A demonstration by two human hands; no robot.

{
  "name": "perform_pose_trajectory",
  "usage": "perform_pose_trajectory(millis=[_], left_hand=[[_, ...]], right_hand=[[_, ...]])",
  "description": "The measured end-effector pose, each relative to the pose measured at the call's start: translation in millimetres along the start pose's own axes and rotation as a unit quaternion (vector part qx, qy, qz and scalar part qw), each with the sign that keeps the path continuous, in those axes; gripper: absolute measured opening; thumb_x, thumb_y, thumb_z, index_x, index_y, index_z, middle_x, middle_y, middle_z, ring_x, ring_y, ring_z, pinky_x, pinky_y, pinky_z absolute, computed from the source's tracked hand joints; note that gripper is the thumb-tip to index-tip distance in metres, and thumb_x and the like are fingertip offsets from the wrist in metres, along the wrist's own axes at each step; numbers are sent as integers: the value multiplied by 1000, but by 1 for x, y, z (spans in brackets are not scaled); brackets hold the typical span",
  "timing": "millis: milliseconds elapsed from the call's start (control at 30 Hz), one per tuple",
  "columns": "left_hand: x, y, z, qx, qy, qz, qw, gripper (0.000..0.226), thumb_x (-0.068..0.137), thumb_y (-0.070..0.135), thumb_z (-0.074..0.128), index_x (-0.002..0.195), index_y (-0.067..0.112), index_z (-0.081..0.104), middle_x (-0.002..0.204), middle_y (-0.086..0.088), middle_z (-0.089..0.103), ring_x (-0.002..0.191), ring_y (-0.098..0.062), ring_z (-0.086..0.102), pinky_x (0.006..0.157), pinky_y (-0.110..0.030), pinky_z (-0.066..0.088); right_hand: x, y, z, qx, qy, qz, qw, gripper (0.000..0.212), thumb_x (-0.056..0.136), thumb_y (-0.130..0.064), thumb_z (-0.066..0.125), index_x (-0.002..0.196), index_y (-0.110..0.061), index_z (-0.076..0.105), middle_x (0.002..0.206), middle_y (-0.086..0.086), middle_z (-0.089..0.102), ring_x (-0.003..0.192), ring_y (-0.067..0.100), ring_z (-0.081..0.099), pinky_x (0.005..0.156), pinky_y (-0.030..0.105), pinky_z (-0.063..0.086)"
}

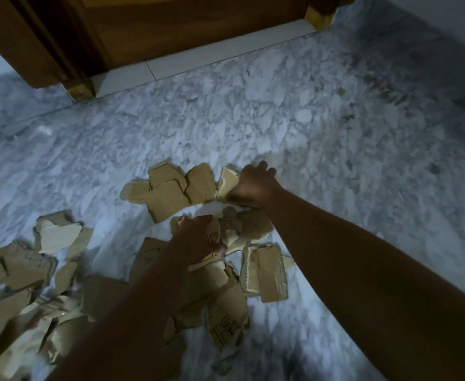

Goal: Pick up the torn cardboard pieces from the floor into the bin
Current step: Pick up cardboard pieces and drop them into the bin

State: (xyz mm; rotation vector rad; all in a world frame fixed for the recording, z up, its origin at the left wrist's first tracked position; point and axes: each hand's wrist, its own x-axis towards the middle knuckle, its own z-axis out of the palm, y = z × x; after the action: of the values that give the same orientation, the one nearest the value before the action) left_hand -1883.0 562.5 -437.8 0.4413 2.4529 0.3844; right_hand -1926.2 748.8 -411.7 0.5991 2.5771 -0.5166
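Position of work: the torn cardboard pieces [168, 191] lie scattered on the marble floor [322, 127] in three groups: a far cluster ahead, a middle heap [220, 287] under the arms, and a larger heap [17, 298] to the left.

Right hand [254, 185]: reaching furthest forward, at the right end of the far cluster. Its fingers are curled narrow round a pale piece [227, 181], which stands tilted up off the floor against the hand.

Left hand [198, 240]: lying over the top of the middle heap, touching printed pieces. Blur and the back of the hand hide the fingers; whether they grip cannot be told.

Governing relation: the remaining pieces of the far cluster lie directly left of the right hand, just beside it, strung out left to right. The right hand is the nearer one to them.

Containers: no bin is in view, so its direction and contents cannot be reported. A wooden door [184, 31] closes the far side.

Judgement: collection is at an early stage — most pieces are still on the floor.
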Motion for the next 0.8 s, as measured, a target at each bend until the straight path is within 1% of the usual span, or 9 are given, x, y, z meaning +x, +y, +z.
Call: perform_pose_trajectory(millis=[67,133,233,367,500,567,633,733,800], left_hand=[[5,-6,3,-13,-6,7,1000,80,65,58,78,129,16,53,128,-12,61,129,-34,48,112,-52,30],[6,-7,3,-16,-8,8,1000,79,66,57,78,128,16,54,125,-12,62,125,-33,52,110,-51,33],[1,1,1,0,2,-2,1000,82,72,52,78,139,17,46,140,-12,51,137,-34,38,116,-46,23],[-3,4,-2,4,20,20,1000,79,73,46,80,139,16,46,141,-8,51,136,-29,41,116,-42,25],[-6,9,-9,11,-1,30,999,61,76,41,80,125,12,57,125,-7,60,125,-27,52,109,-38,30],[-6,13,-13,9,-14,38,999,54,77,38,80,118,9,59,118,-10,63,117,-28,58,108,-41,34],[-8,18,-15,-1,-24,37,999,53,78,34,80,120,7,59,121,-12,63,116,-30,59,109,-41,35],[-10,23,-14,-1,-5,31,999,53,81,26,78,125,6,58,130,-9,58,125,-27,51,109,-34,27],[-10,23,-12,-7,6,46,999,49,82,23,76,123,3,59,128,-11,59,125,-28,52,103,-31,32]], right_hand=[[7,-4,11,58,26,16,998,113,69,-48,83,151,-11,15,144,20,34,132,41,36,105,49,37],[12,-4,12,103,15,35,994,115,60,-49,87,148,-12,23,139,18,45,127,38,46,104,48,43],[8,2,12,121,-16,28,992,95,45,-57,88,122,-16,51,117,9,60,109,31,58,93,43,51],[-14,27,-15,116,-52,-57,990,64,70,-50,80,113,-7,60,98,5,61,90,24,61,72,33,49],[-53,82,-74,16,-48,-79,996,33,74,-41,81,74,-11,66,72,1,62,74,19,62,60,25,41],[-69,105,-79,-20,-97,-47,994,37,67,-44,84,86,-14,74,80,3,70,74,16,65,62,27,47],[-81,117,-59,-51,-135,-20,989,58,65,-49,85,109,-14,72,101,4,70,87,17,64,74,29,49],[-86,118,-14,-64,-116,38,991,87,70,-52,82,137,-12,46,137,15,43,124,35,47,100,43,43],[-81,112,-1,-32,-82,60,994,94,70,-41,87,140,-7,34,139,21,41,125,40,48,99,45,45]])
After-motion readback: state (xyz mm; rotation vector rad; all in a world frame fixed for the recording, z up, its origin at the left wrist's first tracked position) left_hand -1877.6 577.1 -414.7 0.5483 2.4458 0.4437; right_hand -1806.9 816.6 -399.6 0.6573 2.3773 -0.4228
